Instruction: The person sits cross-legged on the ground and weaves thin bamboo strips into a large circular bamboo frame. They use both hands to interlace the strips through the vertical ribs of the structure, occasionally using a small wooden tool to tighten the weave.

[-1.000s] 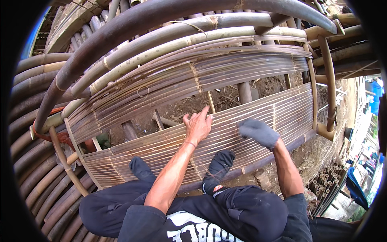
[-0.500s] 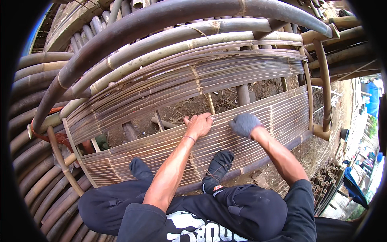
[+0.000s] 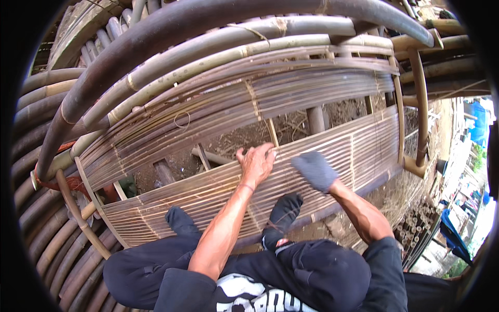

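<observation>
My bare left hand [image 3: 257, 162] rests on the far edge of a seat of narrow bamboo slats [image 3: 187, 195]. Its fingers bend over the edge slat beside a light cross strip [image 3: 272, 133]. To its right, my right hand [image 3: 316, 170] wears a grey glove, with the fingers closed together just above the slats. Motion smears it, and whatever it may hold cannot be made out. My dark-socked feet [image 3: 282, 212] press on the slats. Beyond a gap lies a second band of bamboo slats [image 3: 208, 106], some bunched loosely.
Thick curved bamboo poles [image 3: 171, 57] frame the far side. More poles [image 3: 36, 223] are stacked at the left. An upright bamboo post [image 3: 422, 104] stands at the right end. Cut bamboo tubes [image 3: 416, 229] lie at the lower right, near a blue sheet [image 3: 455, 239].
My gloved right hand has shifted slightly, its fingers now pointing to the upper left. My left hand stays at the slat edge. The view has tilted slightly.
</observation>
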`<state>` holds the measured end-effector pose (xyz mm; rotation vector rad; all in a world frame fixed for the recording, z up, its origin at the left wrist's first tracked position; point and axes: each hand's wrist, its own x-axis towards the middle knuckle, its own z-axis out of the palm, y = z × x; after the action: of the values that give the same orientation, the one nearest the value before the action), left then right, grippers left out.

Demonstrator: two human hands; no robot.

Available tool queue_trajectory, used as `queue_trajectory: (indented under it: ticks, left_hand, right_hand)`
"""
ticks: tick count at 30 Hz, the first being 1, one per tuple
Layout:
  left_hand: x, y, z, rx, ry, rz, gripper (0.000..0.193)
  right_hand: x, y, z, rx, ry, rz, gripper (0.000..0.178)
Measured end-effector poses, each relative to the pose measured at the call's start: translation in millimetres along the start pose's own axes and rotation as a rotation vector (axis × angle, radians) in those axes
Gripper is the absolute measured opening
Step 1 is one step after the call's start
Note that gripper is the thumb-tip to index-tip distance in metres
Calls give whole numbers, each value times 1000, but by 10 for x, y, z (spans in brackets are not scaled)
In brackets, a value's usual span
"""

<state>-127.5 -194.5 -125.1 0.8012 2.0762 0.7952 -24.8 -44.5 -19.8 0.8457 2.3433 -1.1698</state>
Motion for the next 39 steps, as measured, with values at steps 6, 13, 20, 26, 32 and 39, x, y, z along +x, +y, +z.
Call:
queue_trajectory:
  ticks: [6, 13, 20, 26, 32, 39]
  left_hand:
    - [8, 10, -15, 45, -25, -5, 25]
    - [-38, 31, -81, 28, -86, -77, 29]
    - [-19, -14, -156, -165, -7, 66, 30]
    - [-777, -434, -597, 399, -305, 680, 36]
    - [-1294, -447, -465, 628, -458, 918, 18]
    - [-1248, 419, -362, 248, -393, 772, 10]
  right_hand:
    - [-8, -248, 155, -24, -87, 5, 30]
    - [-410, 137, 160, 154, -87, 161, 44]
    - [-548, 412, 193, 244, -85, 401, 48]
    - [-769, 968, 232, 948, 264, 499, 31]
    - [-1987, 2418, -529, 363, 491, 990, 36]
    - [-2586, 1365, -742, -13, 505, 1162, 75]
